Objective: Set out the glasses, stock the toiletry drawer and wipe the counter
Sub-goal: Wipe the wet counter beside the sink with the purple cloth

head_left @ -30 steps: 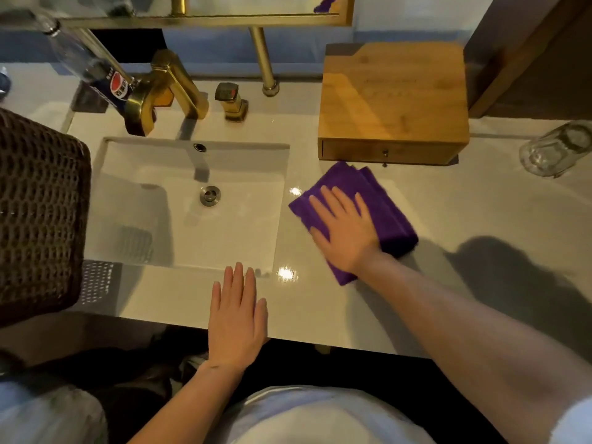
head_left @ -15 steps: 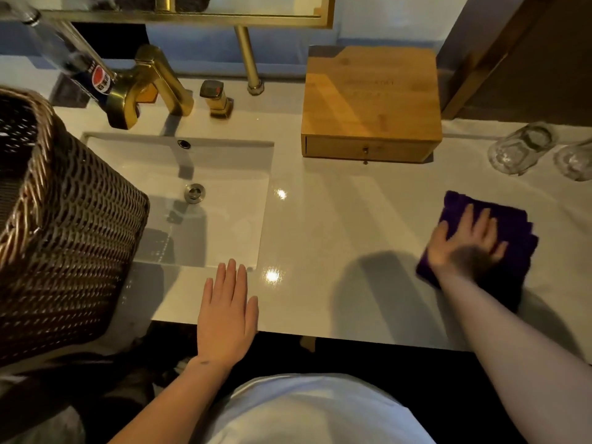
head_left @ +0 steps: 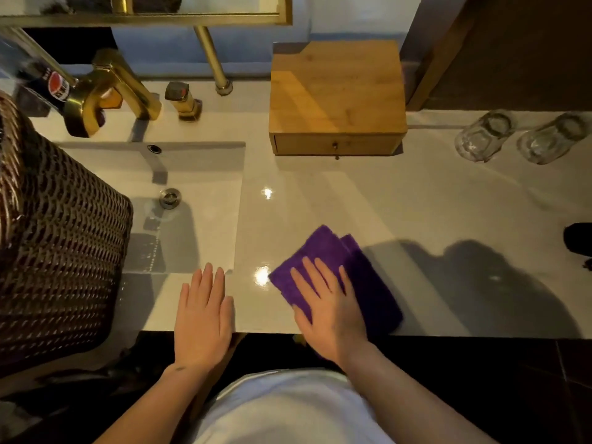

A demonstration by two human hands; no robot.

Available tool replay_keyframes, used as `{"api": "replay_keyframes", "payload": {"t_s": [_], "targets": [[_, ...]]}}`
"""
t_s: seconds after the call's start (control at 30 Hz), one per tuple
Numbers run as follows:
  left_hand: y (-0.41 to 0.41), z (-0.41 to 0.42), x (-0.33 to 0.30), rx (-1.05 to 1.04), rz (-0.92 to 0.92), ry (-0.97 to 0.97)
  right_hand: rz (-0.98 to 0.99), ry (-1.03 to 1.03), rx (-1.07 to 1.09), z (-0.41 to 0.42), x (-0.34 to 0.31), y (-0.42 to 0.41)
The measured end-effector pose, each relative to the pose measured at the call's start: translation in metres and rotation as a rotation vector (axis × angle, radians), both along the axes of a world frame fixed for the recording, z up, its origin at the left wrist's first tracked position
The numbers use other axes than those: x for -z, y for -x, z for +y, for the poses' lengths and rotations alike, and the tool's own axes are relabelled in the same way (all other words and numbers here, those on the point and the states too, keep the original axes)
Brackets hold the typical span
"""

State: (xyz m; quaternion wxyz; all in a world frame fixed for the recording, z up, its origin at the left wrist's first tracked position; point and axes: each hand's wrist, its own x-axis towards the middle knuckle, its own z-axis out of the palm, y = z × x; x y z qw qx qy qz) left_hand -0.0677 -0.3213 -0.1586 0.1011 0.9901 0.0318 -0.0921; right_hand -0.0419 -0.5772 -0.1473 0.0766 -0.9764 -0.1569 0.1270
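Observation:
A folded purple cloth (head_left: 362,277) lies on the pale counter (head_left: 400,213) near its front edge. My right hand (head_left: 330,312) presses flat on the cloth, fingers spread. My left hand (head_left: 203,315) rests flat on the counter's front edge beside the sink, holding nothing. A wooden drawer box (head_left: 336,94) stands at the back with its drawer closed. Two clear glasses (head_left: 483,136) (head_left: 551,139) stand at the back right.
A white sink (head_left: 192,200) with a brass tap (head_left: 109,88) fills the left. A dark wicker basket (head_left: 54,251) stands at the far left. A cola bottle (head_left: 48,88) leans behind the tap. A dark object (head_left: 578,238) shows at the right edge.
My right hand swept the cloth from the sink side out to the right, then back left to the front edge near the sink. My left hand stayed put.

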Motion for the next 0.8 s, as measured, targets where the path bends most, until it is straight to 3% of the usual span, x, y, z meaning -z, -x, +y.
{"api": "replay_keyframes", "payload": {"t_s": [0.23, 0.37, 0.43, 0.63, 0.8], "targets": [[0.000, 0.000, -0.001, 0.000, 0.036, -0.023, 0.009, 0.090, 0.642, -0.180, -0.001, -0.042], [0.000, 0.000, 0.002, 0.015, 0.025, -0.057, -0.024, 0.066, 1.011, -0.158, -0.004, -0.104], [0.000, 0.000, 0.001, 0.028, 0.018, -0.077, -0.032, 0.054, 0.966, -0.106, -0.004, -0.127], [-0.001, 0.002, 0.000, 0.062, 0.054, -0.101, -0.026, 0.025, 0.504, 0.051, -0.009, -0.152], [-0.001, 0.006, -0.003, 0.093, 0.033, -0.047, -0.055, -0.003, 0.228, 0.113, -0.003, -0.161]]}}
